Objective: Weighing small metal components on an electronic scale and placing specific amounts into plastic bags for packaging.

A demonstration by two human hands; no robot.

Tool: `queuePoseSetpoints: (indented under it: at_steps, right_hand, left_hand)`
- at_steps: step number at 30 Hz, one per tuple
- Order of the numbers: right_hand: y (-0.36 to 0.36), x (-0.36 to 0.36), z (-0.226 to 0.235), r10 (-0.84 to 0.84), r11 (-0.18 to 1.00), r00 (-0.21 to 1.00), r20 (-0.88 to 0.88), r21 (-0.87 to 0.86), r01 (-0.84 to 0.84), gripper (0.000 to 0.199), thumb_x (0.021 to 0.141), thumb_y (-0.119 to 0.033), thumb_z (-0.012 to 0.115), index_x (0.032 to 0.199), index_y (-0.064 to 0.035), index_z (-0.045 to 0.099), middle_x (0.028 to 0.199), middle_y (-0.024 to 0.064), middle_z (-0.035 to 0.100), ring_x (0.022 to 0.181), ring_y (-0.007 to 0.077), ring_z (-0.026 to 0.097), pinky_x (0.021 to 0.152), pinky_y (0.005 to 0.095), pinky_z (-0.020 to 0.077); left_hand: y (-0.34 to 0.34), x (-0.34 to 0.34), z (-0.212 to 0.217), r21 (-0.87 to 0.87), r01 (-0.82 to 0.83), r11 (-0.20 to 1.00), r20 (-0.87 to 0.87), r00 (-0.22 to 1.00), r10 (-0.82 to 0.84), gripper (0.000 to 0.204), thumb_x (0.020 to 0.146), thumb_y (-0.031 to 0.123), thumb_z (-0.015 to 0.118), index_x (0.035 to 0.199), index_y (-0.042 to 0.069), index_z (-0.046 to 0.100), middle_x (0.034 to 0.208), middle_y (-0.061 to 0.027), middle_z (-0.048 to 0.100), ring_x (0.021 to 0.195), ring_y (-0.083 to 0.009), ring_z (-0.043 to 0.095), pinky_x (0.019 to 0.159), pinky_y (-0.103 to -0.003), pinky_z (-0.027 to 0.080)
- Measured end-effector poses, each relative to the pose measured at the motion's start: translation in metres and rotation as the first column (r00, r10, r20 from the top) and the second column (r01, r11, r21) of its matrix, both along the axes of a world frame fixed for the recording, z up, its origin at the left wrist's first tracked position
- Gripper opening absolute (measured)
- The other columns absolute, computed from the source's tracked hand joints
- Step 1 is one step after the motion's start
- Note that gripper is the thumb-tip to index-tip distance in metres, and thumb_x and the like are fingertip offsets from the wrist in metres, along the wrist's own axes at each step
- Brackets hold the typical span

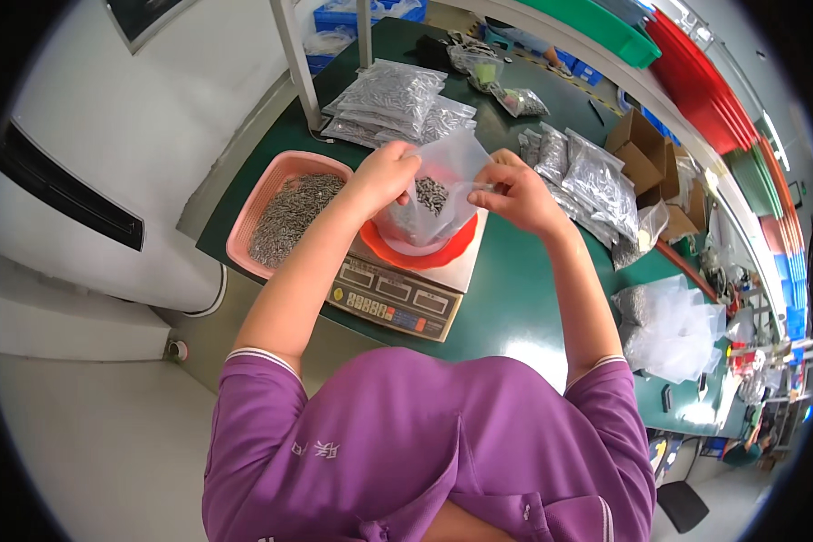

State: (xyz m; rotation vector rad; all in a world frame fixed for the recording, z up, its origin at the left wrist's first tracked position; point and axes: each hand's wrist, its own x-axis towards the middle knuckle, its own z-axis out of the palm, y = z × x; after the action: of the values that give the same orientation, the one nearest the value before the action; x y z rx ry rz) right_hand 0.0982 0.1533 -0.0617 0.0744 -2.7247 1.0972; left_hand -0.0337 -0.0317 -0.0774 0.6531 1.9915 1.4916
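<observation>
Between my hands stands a clear plastic bag (452,161) with its mouth held apart and small grey metal parts in it. My left hand (387,179) pinches the left side of the bag's rim. On the other side my right hand (517,191) grips the right edge of the rim, fingers closed. The bag's lower end rests in a red-orange bowl (406,260), which sits on a weighing scale (397,303) with a keypad and displays. Left of the scale is a pink plastic basket (244,237) full of small metal parts.
Filled bags (390,95) lie stacked behind the basket, and more filled bags (596,181) are at the right. Flat clear bags (673,330) lie on the green table (506,298). Cardboard boxes (641,149) stand farther back, under a shelf with coloured trays (705,81). A metal post (298,63) rises at the back left.
</observation>
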Motion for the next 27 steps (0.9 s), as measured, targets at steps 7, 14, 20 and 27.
queuePoseSetpoints:
  at_steps: [7,14,20,27]
  right_hand:
    - [-0.004,0.067,-0.001,-0.157,0.988,0.965,-0.211,-0.034,0.153,0.044,0.073,-0.008,0.065,0.115,-0.0151,0.053,0.125,0.0105,0.041,0.106,0.0252,0.05,0.084,0.033,0.0456]
    - [0.022,0.231,-0.131,-0.612,0.682,0.754,0.238,-0.324,0.655,0.027,0.079,-0.005,0.057,0.105,-0.0079,0.059,0.101,0.0047,0.058,0.079,0.0121,0.057,0.069,0.0238,0.0476]
    - [-0.062,0.394,-0.23,-0.517,0.225,0.472,0.714,-0.419,0.88,0.015,0.084,-0.008,0.056,0.097,-0.0014,0.06,0.079,0.0019,0.06,0.068,0.0085,0.053,0.062,0.0229,0.0446]
    - [-0.121,0.412,-0.253,-0.237,0.311,0.495,0.836,-0.418,0.854,0.018,0.086,-0.01,0.055,0.102,-0.0017,0.058,0.086,0.0054,0.059,0.075,0.0112,0.053,0.068,0.0263,0.0445]
  left_hand:
    - [-0.016,0.039,0.007,-0.083,0.056,0.995,-0.073,0.995,-0.062,0.059,0.086,0.038,0.051,0.124,-0.004,0.035,0.072,-0.006,0.055,0.057,-0.0121,0.052,0.054,-0.026,0.043]
    - [-0.092,0.053,-0.044,0.111,-0.348,0.931,0.003,0.937,0.35,0.051,0.09,0.044,0.044,0.125,0.007,0.04,0.083,-0.0039,0.057,0.064,-0.0071,0.053,0.055,-0.019,0.04]
    - [-0.198,0.062,-0.107,-0.07,-0.654,0.753,-0.049,0.757,0.652,0.036,0.089,0.025,0.049,0.118,0.003,0.047,0.086,-0.0012,0.056,0.065,-0.006,0.053,0.054,-0.019,0.041]
    - [-0.218,0.074,-0.118,-0.184,-0.626,0.758,-0.153,0.78,0.607,0.032,0.088,0.02,0.051,0.115,0.003,0.049,0.097,-0.0025,0.056,0.074,-0.0079,0.056,0.06,-0.02,0.043]
